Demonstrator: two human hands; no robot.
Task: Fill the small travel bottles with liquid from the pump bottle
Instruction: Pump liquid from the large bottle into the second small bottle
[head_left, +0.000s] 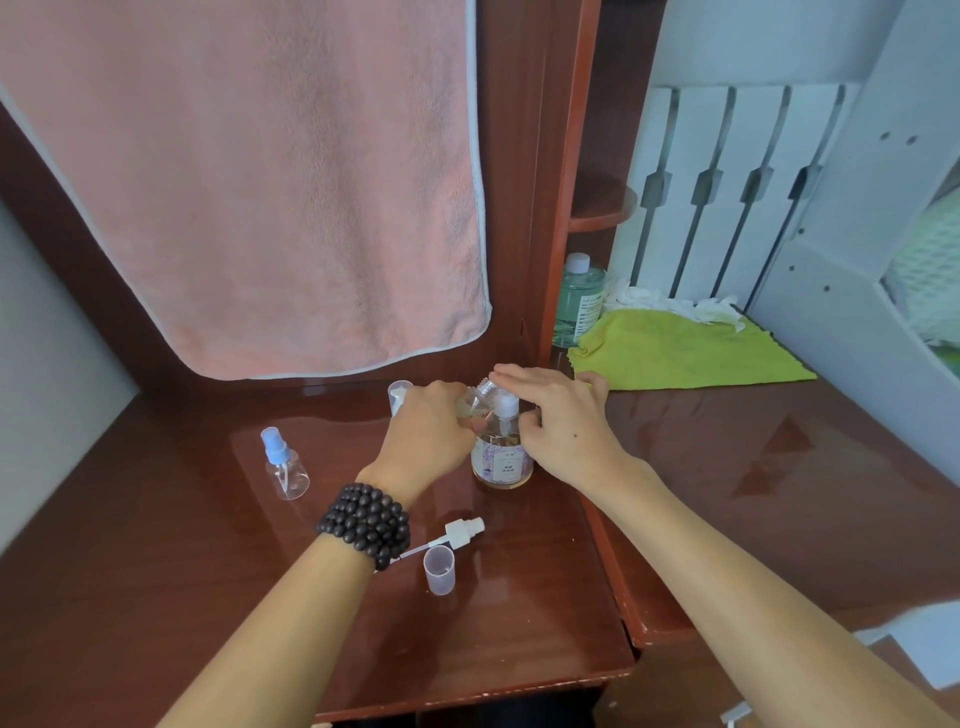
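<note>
Left hand (431, 431) fingers hold a tilted travel bottle (480, 397) at the pump (505, 402) spout; right hand (556, 415) fingers flat above

A pink towel (249, 182) hangs behind my desk (156, 597); a green bottle (576, 301) and yellow-green cloth (685, 353) sit at its far right edge.

My left hand (431, 426) grips a tilted small clear bottle (480, 397) at the pump bottle (503, 457); my right hand (558, 415) presses its pump head (505, 401) with flat fingers.
</note>
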